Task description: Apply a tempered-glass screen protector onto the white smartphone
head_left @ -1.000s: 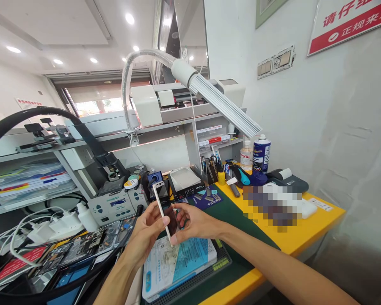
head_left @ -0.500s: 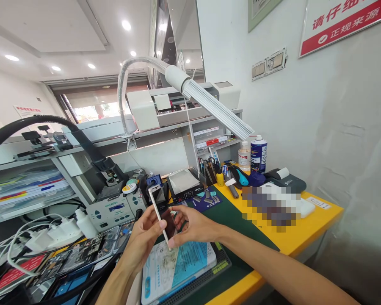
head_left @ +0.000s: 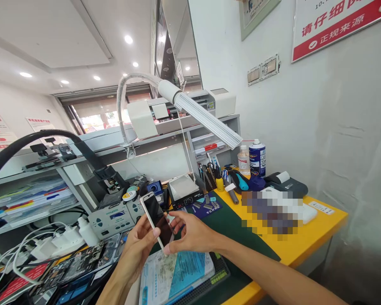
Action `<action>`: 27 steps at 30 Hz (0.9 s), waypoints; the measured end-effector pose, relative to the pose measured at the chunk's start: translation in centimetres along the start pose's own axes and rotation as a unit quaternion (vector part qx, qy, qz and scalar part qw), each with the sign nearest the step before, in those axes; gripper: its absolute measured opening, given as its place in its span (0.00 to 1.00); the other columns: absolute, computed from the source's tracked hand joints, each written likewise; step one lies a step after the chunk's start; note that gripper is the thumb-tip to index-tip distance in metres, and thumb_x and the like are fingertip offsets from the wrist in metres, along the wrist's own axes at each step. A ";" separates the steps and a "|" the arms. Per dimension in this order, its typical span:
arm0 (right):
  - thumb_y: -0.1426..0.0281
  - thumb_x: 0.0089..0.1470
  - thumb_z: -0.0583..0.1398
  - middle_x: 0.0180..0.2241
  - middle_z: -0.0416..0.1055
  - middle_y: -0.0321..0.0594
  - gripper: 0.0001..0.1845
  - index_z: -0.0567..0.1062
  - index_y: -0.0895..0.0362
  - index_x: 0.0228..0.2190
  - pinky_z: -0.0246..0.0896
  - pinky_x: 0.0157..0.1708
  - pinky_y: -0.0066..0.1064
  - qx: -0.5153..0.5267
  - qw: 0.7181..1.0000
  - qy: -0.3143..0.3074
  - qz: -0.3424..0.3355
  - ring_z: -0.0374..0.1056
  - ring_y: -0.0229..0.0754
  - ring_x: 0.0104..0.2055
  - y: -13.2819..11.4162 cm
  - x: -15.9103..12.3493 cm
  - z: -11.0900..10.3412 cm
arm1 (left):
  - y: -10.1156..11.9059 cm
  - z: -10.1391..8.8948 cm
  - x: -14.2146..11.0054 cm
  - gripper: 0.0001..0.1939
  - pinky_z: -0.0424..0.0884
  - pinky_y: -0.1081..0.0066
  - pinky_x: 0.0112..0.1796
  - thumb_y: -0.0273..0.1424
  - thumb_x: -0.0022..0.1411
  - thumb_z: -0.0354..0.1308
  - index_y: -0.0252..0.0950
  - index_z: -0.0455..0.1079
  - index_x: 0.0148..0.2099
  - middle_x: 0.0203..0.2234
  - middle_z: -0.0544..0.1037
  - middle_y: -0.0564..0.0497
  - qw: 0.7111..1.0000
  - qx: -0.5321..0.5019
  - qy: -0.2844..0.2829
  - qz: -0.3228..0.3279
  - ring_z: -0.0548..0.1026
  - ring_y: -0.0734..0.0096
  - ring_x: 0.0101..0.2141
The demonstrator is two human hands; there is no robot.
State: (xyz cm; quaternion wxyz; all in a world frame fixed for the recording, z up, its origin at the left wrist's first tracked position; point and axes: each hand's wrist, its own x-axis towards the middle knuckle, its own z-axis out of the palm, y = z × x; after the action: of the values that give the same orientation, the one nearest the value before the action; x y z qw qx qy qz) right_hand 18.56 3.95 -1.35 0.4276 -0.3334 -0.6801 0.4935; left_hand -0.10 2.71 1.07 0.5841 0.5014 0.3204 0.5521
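Note:
A smartphone [head_left: 158, 218] with a pale frame and a dark screen is held tilted above the work surface, its face partly toward me. My left hand [head_left: 142, 237] grips it along the left edge, thumb on the frame. At the lower right corner, my right hand [head_left: 187, 233] pinches the phone between thumb and fingers. Some fingertips are hidden behind it. Right below both hands lies a white and blue printed case [head_left: 178, 275], resting on a black perforated tray [head_left: 220, 269].
A hot-air and soldering station [head_left: 114, 218] stands to the left, with circuit boards [head_left: 73, 258] and a power strip [head_left: 63, 243] nearby. A lamp [head_left: 206, 120] hangs overhead. Spray can [head_left: 257, 159], bottle [head_left: 244, 161] and card printer [head_left: 285, 184] stand on the yellow table [head_left: 324, 220].
The phone has turned so more of its dark screen faces me. Both hands stay on it, shifted slightly left in view. The camera has tilted a little upward.

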 end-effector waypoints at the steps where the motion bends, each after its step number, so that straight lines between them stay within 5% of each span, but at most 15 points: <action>1: 0.65 0.31 0.78 0.47 0.72 0.42 0.53 0.68 0.53 0.60 0.65 0.37 0.31 -0.006 1.000 0.004 -0.009 0.68 0.43 0.43 0.0 0.0 0.0 | 0.0 0.0 -0.1 0.27 0.70 0.53 0.55 0.35 0.51 0.72 0.41 0.75 0.54 0.55 0.78 0.43 1.000 -0.003 0.005 0.004 0.73 0.45 0.57; 15: 0.60 0.36 0.76 0.50 0.73 0.44 0.46 0.73 0.52 0.58 0.65 0.37 0.31 -0.068 0.996 -0.011 -0.063 0.68 0.47 0.46 -0.9 -0.7 -0.2 | -0.9 0.2 -2.6 0.31 0.71 0.54 0.54 0.34 0.51 0.73 0.43 0.73 0.57 0.46 0.83 0.45 0.997 -0.046 0.063 0.021 0.79 0.49 0.50; 27: 0.56 0.38 0.74 0.50 0.73 0.45 0.43 0.75 0.54 0.56 0.65 0.37 0.33 -0.108 0.989 -0.060 -0.075 0.68 0.48 0.46 -0.6 -0.7 -0.6 | -2.1 0.4 -4.0 0.27 0.72 0.53 0.54 0.36 0.48 0.73 0.41 0.75 0.52 0.50 0.81 0.43 0.994 -0.043 0.093 0.035 0.76 0.46 0.53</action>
State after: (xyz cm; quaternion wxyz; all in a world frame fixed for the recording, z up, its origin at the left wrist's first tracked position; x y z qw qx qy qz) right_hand 19.38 3.39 -0.83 0.3830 -0.2955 -0.7772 0.4025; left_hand 0.23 -0.98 -1.46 0.5533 0.4333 0.3308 0.6299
